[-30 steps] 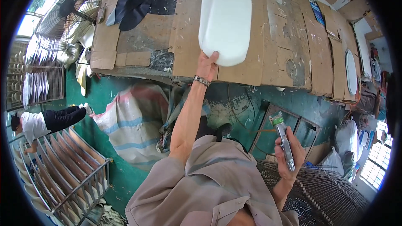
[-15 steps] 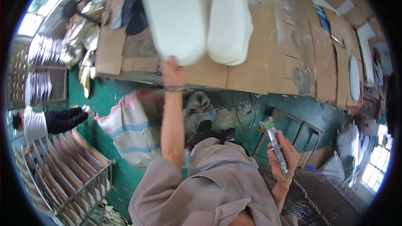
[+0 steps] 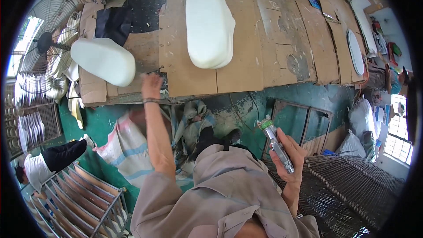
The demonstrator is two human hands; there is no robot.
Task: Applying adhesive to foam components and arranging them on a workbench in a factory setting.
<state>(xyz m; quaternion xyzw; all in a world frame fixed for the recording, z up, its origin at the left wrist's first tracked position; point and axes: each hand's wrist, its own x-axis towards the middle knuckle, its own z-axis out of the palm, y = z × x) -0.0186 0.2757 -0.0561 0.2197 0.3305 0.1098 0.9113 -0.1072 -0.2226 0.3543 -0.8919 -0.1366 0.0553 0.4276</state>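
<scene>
My left hand (image 3: 151,86) is over the front edge of the cardboard-covered table (image 3: 240,77), empty, its fingers loosely spread and a little blurred. Just left of it, apart from the fingers, a thick white sole-shaped slab (image 3: 103,61) lies at a slant on the table's left part. A second white sole-shaped slab (image 3: 208,24) lies lengthwise in the middle of the table. Closed around a silvery metal hand tool with a green collar (image 3: 278,145), my right hand (image 3: 291,154) is low, in front of the table; the tool's exact kind is unclear.
A dark sheet (image 3: 113,24) lies behind the left slab, near a caged fan (image 3: 44,42). A metal rack with boards (image 3: 81,196) stands lower left, close to another person (image 3: 55,161). A woven sack (image 3: 128,147) hangs below the table; dark mesh (image 3: 348,185) is lower right.
The slab that my left hand held now lies on the table's left side, let go. My left hand has moved left and back toward me. My right hand still holds the tool.
</scene>
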